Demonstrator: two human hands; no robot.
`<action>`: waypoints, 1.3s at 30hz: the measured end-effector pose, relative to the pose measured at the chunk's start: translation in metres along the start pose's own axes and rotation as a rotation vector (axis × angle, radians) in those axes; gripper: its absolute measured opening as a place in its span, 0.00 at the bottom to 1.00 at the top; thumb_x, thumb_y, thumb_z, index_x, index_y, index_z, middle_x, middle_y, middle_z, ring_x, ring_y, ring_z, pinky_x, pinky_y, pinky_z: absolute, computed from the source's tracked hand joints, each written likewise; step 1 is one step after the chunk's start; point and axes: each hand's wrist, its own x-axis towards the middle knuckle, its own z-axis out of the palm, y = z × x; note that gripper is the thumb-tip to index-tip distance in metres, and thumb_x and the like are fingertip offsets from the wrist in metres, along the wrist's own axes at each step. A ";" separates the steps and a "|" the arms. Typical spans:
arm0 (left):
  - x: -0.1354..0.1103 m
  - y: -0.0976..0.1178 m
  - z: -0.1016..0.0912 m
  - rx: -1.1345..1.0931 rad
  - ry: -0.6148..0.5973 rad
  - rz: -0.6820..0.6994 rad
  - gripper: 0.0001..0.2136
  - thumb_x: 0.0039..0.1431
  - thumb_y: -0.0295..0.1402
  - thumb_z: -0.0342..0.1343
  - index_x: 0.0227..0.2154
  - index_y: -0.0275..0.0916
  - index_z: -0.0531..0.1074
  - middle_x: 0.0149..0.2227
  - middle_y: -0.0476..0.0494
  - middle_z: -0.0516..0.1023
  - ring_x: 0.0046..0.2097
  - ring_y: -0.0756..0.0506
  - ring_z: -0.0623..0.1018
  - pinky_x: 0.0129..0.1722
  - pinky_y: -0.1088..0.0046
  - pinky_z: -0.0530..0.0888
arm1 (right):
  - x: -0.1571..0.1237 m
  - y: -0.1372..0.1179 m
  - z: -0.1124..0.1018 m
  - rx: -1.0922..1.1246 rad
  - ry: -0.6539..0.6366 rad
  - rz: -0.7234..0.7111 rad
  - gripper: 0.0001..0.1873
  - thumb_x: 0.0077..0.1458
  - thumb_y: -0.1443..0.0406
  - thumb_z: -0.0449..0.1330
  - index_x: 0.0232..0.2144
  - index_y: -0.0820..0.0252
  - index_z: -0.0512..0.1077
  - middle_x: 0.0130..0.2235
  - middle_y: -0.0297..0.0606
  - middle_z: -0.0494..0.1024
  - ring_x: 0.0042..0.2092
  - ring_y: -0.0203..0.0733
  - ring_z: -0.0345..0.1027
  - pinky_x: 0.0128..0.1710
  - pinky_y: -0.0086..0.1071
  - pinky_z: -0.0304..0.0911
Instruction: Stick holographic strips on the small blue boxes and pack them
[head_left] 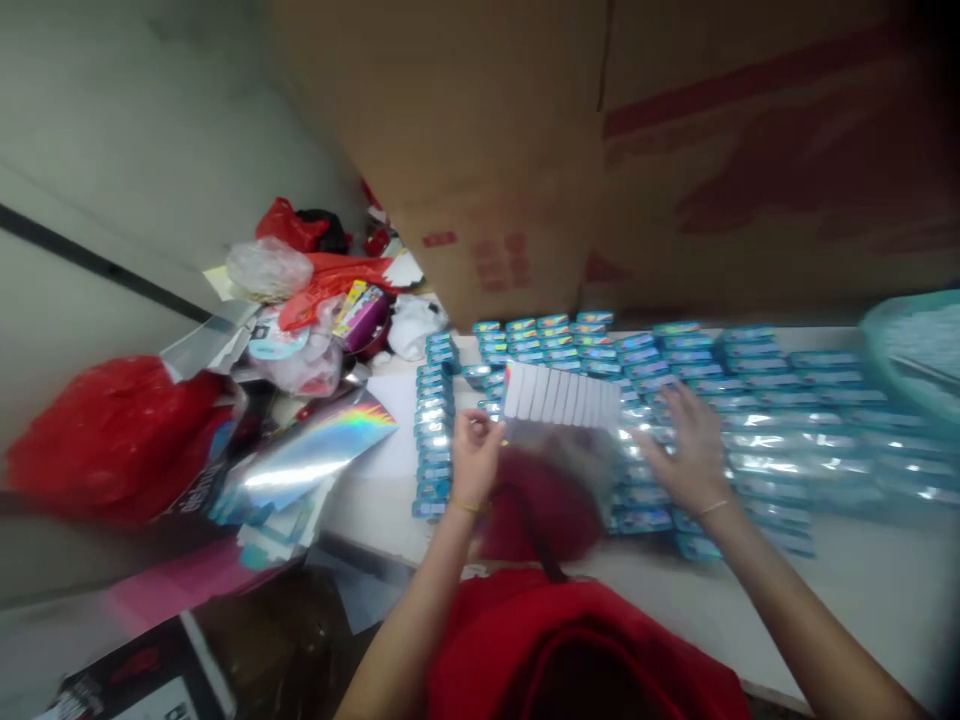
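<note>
My left hand [474,452] is closed in a pinch on the left edge of a clear plastic bag [559,440]. A row of white rectangular pieces [561,396] sits at the top of the bag. My right hand [686,450] lies with fingers spread on the bag's right side, over shiny teal packets [757,400]. These packets cover the white table [825,590] in rows. The picture is blurred by motion.
A column of teal packets [433,430] runs down the table's left side. Holographic sheets [315,455], red plastic bags [112,430] and mixed clutter pile up at the left. Large cardboard boxes [600,150] stand behind the table. A teal bag [915,345] is at the right edge.
</note>
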 end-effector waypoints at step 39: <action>-0.014 -0.010 -0.001 0.955 -0.553 0.448 0.13 0.63 0.42 0.47 0.36 0.41 0.74 0.35 0.44 0.78 0.39 0.46 0.75 0.45 0.69 0.68 | 0.025 -0.066 0.009 0.153 -0.854 -0.161 0.20 0.56 0.49 0.52 0.24 0.57 0.70 0.23 0.34 0.72 0.26 0.38 0.63 0.27 0.30 0.56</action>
